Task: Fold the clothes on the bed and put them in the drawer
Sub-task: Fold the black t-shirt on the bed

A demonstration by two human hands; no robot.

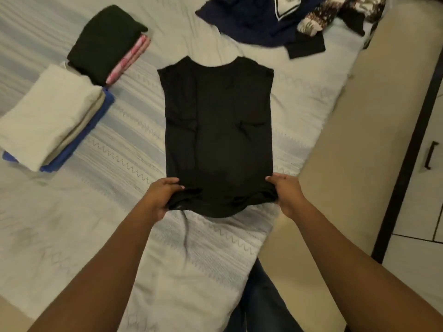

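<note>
Left hand (161,197) and right hand (286,195) each grip a hem corner of the black shirt (218,130), spread flat on the bed (134,149).
A cream-topped stack (48,116) and a black-topped stack (103,41) lie left of it on the pale striped cover, unfolded clothes (275,20) heap beyond; tan floor (359,140) and a white cabinet (434,130) border the right.

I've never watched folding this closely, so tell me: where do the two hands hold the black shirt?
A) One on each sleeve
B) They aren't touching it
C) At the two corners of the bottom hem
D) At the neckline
C: the left hand and the right hand each grip a bottom-hem corner of the black shirt, while its neckline lies at the far end on the bed.
</note>
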